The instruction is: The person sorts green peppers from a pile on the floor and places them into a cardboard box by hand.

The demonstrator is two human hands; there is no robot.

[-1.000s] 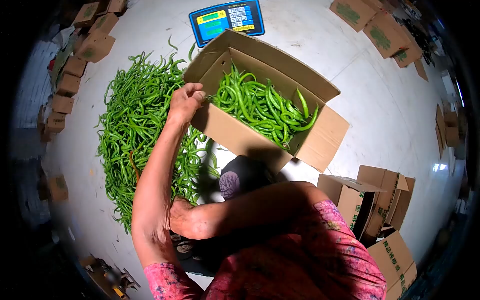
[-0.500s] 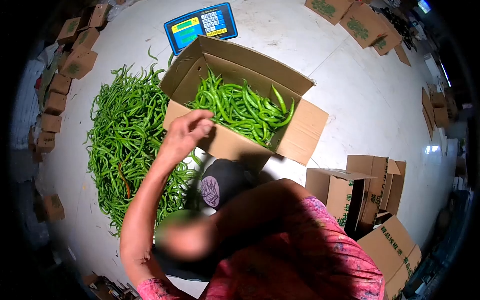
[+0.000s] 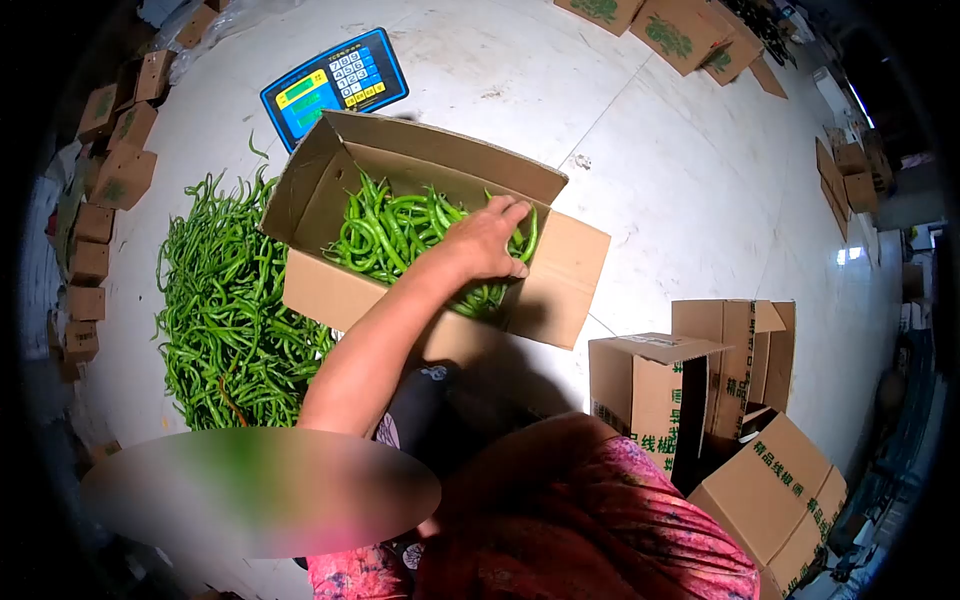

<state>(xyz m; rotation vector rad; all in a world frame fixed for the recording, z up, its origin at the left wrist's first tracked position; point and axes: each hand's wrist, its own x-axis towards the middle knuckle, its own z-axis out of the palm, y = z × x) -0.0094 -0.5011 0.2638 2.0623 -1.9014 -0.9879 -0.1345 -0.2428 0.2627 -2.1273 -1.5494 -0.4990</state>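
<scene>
My left hand (image 3: pixel 487 240) reaches into an open cardboard box (image 3: pixel 560 275) and rests on the long green chili peppers (image 3: pixel 385 235) at its right end. Its thumb stands apart from the fingers, whose tips bend over the peppers; I see no pepper gripped. A blurred patch at the lower left covers the place where my right arm leads, so my right hand and anything in it are hidden. Left of the box, a large heap of green chili peppers (image 3: pixel 225 310) lies on the floor, with one reddish pepper (image 3: pixel 232 402) among them.
Behind the box stands a blue scale display (image 3: pixel 335 85) with a keypad. Open cardboard cartons (image 3: pixel 735 375) with green print stand at the right, close to my knee. More boxes (image 3: pixel 685 35) line the back right and the left side (image 3: pixel 125 175).
My left hand has moved right, from above the box's near left edge onto the peppers at its right end. The view has shifted, so box and scale appear further left and lower.
</scene>
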